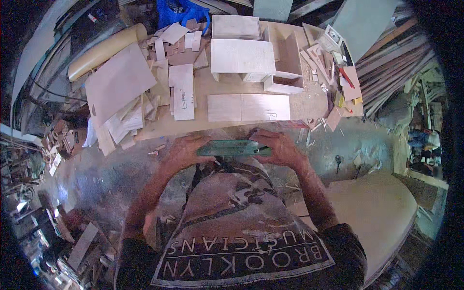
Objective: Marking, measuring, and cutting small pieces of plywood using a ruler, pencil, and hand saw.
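Observation:
In front of my body, just short of the table's near edge, I hold a long, narrow green object (pixel 233 148) level between both hands. Its exact kind cannot be made out; a dark spot shows near its right end. My left hand (pixel 191 150) grips the left end with curled fingers. The right end is in the grip of my right hand (pixel 276 148). Beyond my hands, pale wooden boards (pixel 249 107) with pencil marks lie flat on the worktable (pixel 200 113). Behind them stands a pale box-like wooden piece (pixel 241 55).
Open wooden boxes (pixel 285 82) stand beside the box-like piece. Scraps and thin panels (pixel 121 79) are heaped on the table's left; offcuts and a red-handled tool (pixel 347 77) lie right. A large curved-edge panel (pixel 372 208) is at lower right. A blue bag (pixel 176 17) sits behind.

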Action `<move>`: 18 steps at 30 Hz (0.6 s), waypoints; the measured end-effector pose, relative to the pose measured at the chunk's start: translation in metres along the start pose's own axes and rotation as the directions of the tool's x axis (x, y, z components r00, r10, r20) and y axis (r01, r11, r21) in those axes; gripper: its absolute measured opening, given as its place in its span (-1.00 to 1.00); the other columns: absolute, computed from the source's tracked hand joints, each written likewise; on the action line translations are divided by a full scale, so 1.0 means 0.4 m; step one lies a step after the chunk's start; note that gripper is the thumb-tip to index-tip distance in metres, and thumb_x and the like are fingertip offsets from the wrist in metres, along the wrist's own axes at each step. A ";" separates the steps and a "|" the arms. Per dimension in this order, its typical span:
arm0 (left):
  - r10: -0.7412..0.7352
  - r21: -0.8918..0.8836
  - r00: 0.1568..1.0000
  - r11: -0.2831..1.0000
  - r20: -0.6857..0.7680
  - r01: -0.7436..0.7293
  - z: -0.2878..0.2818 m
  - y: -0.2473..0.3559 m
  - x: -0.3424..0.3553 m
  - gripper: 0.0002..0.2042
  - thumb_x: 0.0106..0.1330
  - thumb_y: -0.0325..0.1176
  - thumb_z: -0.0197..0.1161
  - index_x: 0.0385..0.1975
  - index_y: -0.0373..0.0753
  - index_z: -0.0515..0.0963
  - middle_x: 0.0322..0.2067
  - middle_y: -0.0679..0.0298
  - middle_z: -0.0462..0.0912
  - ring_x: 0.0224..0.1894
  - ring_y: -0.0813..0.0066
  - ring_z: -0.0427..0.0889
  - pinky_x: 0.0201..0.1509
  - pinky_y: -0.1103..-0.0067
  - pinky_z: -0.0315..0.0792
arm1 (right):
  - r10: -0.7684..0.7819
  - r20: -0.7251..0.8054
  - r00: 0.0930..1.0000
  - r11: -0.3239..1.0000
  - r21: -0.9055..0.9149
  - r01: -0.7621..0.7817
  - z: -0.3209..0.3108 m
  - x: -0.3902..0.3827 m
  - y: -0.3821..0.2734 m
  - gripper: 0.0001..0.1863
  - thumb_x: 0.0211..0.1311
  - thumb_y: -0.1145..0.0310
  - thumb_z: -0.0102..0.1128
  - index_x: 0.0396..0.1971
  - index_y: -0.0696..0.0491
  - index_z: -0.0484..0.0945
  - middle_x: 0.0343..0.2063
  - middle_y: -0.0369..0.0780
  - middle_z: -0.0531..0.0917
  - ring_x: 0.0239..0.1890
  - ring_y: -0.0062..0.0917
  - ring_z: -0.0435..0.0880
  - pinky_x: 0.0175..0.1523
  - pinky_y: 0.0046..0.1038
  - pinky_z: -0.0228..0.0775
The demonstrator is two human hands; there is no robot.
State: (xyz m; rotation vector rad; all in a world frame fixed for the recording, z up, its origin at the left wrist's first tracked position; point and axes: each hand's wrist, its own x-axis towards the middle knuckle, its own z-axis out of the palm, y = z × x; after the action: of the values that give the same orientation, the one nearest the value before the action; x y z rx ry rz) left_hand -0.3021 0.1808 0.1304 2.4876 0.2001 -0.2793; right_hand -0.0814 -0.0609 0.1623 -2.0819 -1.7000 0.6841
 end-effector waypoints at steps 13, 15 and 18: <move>0.091 0.064 0.994 0.994 -0.061 -0.087 -0.001 0.058 0.055 -0.37 0.16 0.05 0.30 0.10 -0.29 0.44 -0.02 0.00 0.57 0.07 0.03 0.52 0.19 0.29 0.37 | -0.128 0.032 0.991 0.990 -0.055 0.130 -0.084 0.015 0.071 -0.45 -0.14 0.21 0.41 -0.04 0.02 0.55 -0.12 -0.25 0.61 -0.12 -0.34 0.63 -0.04 -0.32 0.50; 0.054 0.024 0.996 0.998 -0.069 -0.052 0.000 0.064 0.070 -0.38 0.15 0.04 0.31 0.10 -0.30 0.45 -0.01 -0.01 0.56 0.07 0.03 0.52 0.20 0.30 0.36 | -0.114 0.026 0.993 0.992 -0.042 0.115 -0.091 0.020 0.068 -0.45 -0.13 0.20 0.41 -0.04 0.01 0.55 -0.13 -0.25 0.61 -0.13 -0.34 0.64 -0.05 -0.33 0.50; 0.035 -0.073 0.998 0.997 -0.048 -0.039 -0.004 0.058 0.088 -0.38 0.14 0.00 0.34 0.10 -0.30 0.45 0.00 -0.02 0.55 0.08 0.03 0.51 0.22 0.32 0.36 | -0.109 0.010 0.994 0.993 -0.037 0.109 -0.098 0.018 0.089 -0.45 -0.12 0.21 0.43 -0.04 0.01 0.55 -0.15 -0.26 0.62 -0.14 -0.34 0.65 -0.06 -0.34 0.51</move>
State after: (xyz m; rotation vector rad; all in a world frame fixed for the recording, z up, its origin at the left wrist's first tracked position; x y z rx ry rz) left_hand -0.2630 0.1659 0.1359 2.4229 0.1803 -0.1950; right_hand -0.0292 -0.0602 0.1735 -1.9968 -1.8290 0.6320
